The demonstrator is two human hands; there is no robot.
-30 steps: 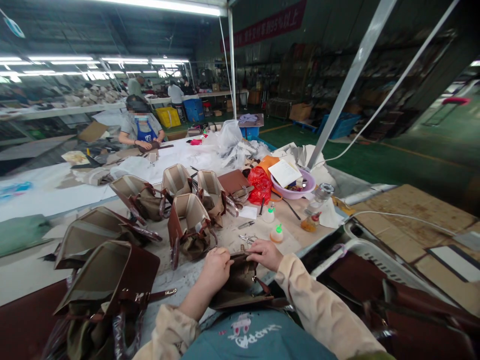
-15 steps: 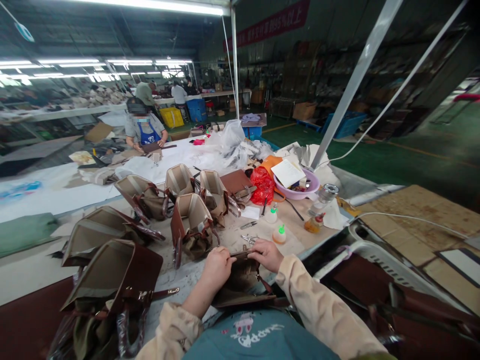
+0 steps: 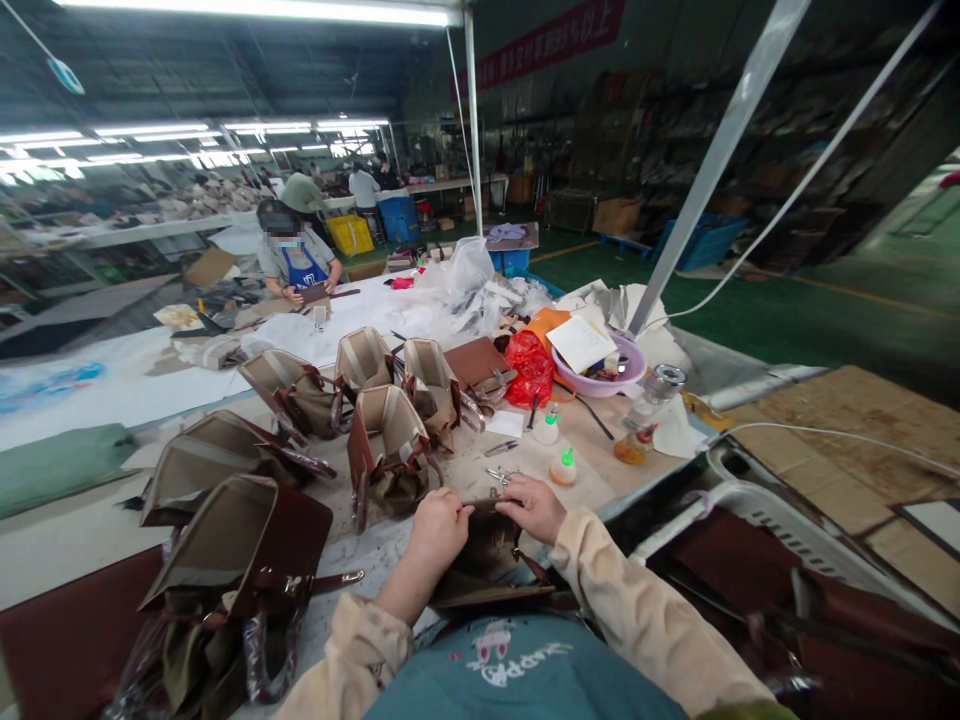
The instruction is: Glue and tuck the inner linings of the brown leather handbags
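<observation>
A brown handbag stands open against my apron at the table's front edge, its olive lining showing. My left hand is closed on the far rim of this bag, thumb and fingers pinching the edge. A short way to the right, my right hand pinches the same rim. A strap with a small buckle hangs at the bag's right side. Just beyond my hands lie metal pliers and thread snips. Two small bottles with green caps, one of them the orange-bottomed bottle, stand nearby.
Several open brown bags crowd the table on the left. A purple basin, a red plastic bag and a glass jar sit further back. At right is a white basket holding brown bags. A co-worker sits across the table.
The view has shifted slightly, so the table things appear a little further right. Both hands keep their pinch on the bag's rim, with almost no movement.
</observation>
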